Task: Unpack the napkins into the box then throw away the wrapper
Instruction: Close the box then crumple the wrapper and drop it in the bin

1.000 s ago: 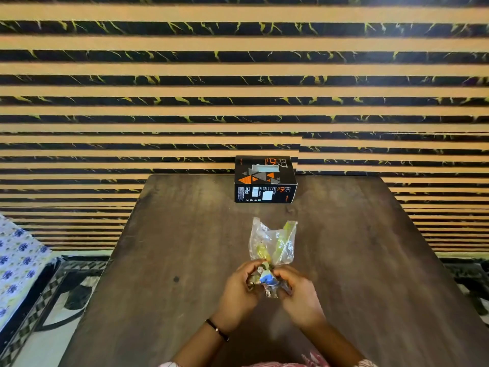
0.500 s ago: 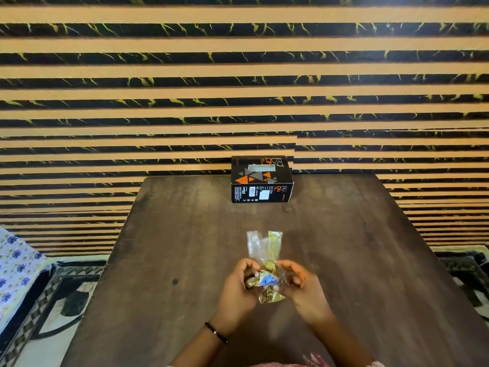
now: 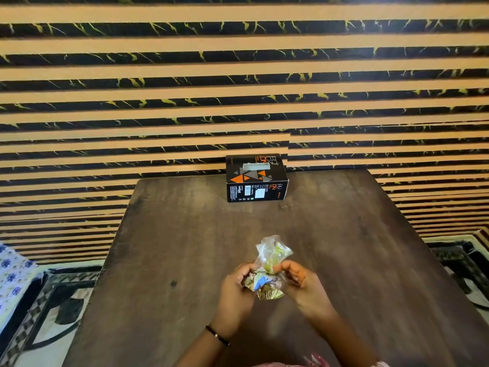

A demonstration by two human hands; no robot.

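Note:
A crumpled clear plastic wrapper (image 3: 270,256) with yellow and blue print is held above the dark wooden table (image 3: 158,234), near its front middle. My left hand (image 3: 235,290) grips its lower left side, and my right hand (image 3: 301,282) pinches its right side. The wrapper's top sticks up loose between my hands. A black box (image 3: 256,178) with orange triangles stands at the table's far edge against the wall; a slot in its top shows something pale. I cannot see napkins outside the box.
A striped black and tan wall (image 3: 238,75) rises right behind the table. A floral cloth (image 3: 13,274) lies at the lower left, and a patterned floor (image 3: 53,313) shows on both sides of the table.
My hands have squeezed the wrapper smaller and turned it; the loose top has shrunk and leans right. My right hand has shifted a little outward. The box has not moved.

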